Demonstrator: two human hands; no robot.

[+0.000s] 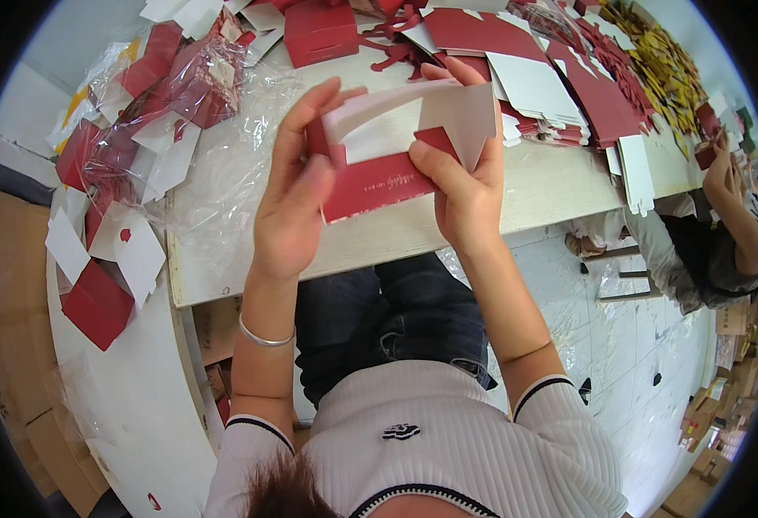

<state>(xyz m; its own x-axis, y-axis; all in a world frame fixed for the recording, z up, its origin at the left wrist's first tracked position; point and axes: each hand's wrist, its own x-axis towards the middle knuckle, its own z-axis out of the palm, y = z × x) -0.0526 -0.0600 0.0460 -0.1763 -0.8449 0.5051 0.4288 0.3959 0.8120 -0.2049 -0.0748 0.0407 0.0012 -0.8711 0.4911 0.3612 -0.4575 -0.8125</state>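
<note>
Lettering [388,184] on red box [357,200], brown cardboard [21,285]

White table [560,186] — red card sheets [478,34], clear film [262,108], yellow pieces [655,56] atop.

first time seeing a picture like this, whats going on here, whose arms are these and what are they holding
There is no machine here: these are a person's own bare hands. The single picture comes from a wide fisheye camera worn on the head, looking down, so straight edges bend near the rim.

The left hand and right hand hold a red card box with a white inside, above a pale table. The right thumb presses its front panel; the left thumb is blurred.

On the table lie stacked white card pieces, clear plastic wrap and, farther off, a yellow pile. At the right edge, a co-worker is partly in view.
</note>
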